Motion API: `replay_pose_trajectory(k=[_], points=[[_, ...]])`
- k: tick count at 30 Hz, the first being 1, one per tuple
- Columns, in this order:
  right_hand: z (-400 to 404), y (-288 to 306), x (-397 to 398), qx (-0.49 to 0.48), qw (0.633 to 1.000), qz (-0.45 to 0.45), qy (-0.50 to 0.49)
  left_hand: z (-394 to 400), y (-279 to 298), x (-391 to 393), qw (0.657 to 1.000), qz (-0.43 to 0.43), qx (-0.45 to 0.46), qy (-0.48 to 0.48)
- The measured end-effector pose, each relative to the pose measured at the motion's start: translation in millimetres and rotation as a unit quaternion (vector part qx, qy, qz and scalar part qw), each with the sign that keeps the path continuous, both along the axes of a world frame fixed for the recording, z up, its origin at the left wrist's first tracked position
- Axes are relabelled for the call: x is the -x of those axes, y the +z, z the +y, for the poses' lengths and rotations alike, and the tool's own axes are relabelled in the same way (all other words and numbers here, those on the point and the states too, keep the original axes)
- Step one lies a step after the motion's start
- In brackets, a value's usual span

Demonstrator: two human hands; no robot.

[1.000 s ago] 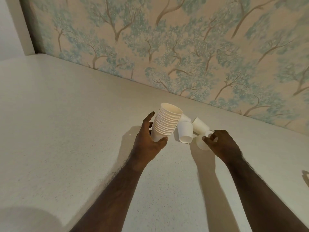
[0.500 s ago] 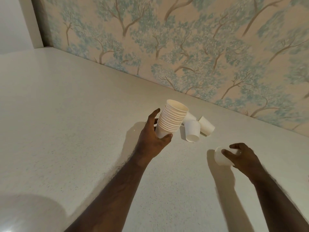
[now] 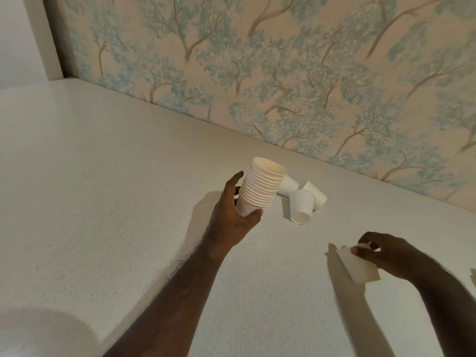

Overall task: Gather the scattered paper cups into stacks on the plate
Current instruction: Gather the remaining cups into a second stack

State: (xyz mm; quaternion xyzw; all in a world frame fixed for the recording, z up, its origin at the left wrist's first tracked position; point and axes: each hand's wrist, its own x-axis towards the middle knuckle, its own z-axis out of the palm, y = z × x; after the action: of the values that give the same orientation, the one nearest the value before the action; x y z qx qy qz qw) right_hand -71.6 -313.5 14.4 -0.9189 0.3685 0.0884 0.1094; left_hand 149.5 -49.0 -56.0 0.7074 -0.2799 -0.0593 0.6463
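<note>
Paper cups first: your left hand (image 3: 233, 217) has its fingers wrapped round the bottom of a tall nested stack (image 3: 260, 188), held up off the white speckled countertop (image 3: 108, 202) and tilted a bit to the right with the open mouth up. Your right hand (image 3: 383, 256), well apart at the lower right, is pinching a single cup (image 3: 359, 266) by its rim, cup lying sideways in the air. Three loose cups (image 3: 301, 204) are tipped over in a touching cluster just behind the stack, near the tree-print wallpaper (image 3: 283, 73).
</note>
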Motion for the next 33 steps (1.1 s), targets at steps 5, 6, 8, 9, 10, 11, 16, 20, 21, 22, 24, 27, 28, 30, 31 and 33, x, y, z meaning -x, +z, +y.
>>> replay_pose_trajectory(k=[5, 6, 8, 9, 10, 11, 16, 20, 21, 22, 24, 27, 28, 30, 31, 33], points=[[30, 46, -26, 0.041, 0.956, -0.29, 0.028, 1, -2, 0, 1.0, 0.007, -0.004, -0.009], [38, 52, -35, 0.043, 0.936, -0.349, 0.033, 1, -3, 2, 1.0, 0.006, -0.006, -0.017], [55, 61, -52, 0.035, 0.895, -0.441, 0.056, 0, -3, 5, 0.999, -0.001, -0.016, -0.035], [63, 63, -61, 0.031, 0.879, -0.47, 0.07, 0, -3, 7, 0.999, -0.003, -0.021, -0.045], [72, 65, -69, 0.031, 0.869, -0.486, 0.083, -1, -4, 8, 0.998, -0.004, -0.023, -0.057], [79, 65, -77, 0.034, 0.865, -0.492, 0.094, -1, -4, 10, 0.997, -0.006, -0.027, -0.07], [106, 55, -102, 0.1, 0.906, -0.386, 0.143, -2, -5, 13, 0.994, 0.002, -0.037, -0.101], [115, 49, -112, 0.084, 0.934, -0.314, 0.148, 0, -6, 7, 0.997, 0.011, -0.04, -0.063], [115, 50, -113, 0.082, 0.938, -0.306, 0.145, 1, -6, 5, 0.998, 0.007, -0.041, -0.053], [114, 50, -114, 0.085, 0.94, -0.298, 0.142, 1, -6, 3, 0.998, 0.003, -0.041, -0.046], [112, 52, -116, 0.089, 0.946, -0.275, 0.143, 2, -5, 2, 0.998, -0.002, -0.037, -0.045], [110, 49, -118, 0.039, 0.956, -0.216, 0.196, 0, -5, 4, 0.998, -0.013, -0.038, -0.052], [108, 45, -117, -0.001, 0.953, -0.219, 0.207, 0, -5, 4, 0.998, -0.01, -0.037, -0.054], [96, 39, -115, -0.047, 0.936, -0.302, 0.173, 1, -6, 3, 0.998, -0.001, -0.03, -0.054], [84, 36, -113, -0.042, 0.924, -0.357, 0.13, 2, -6, 3, 0.998, 0.0, -0.027, -0.05], [55, 26, -111, -0.002, 0.919, -0.391, 0.041, 2, -7, 0, 0.999, 0.0, -0.028, -0.04]])
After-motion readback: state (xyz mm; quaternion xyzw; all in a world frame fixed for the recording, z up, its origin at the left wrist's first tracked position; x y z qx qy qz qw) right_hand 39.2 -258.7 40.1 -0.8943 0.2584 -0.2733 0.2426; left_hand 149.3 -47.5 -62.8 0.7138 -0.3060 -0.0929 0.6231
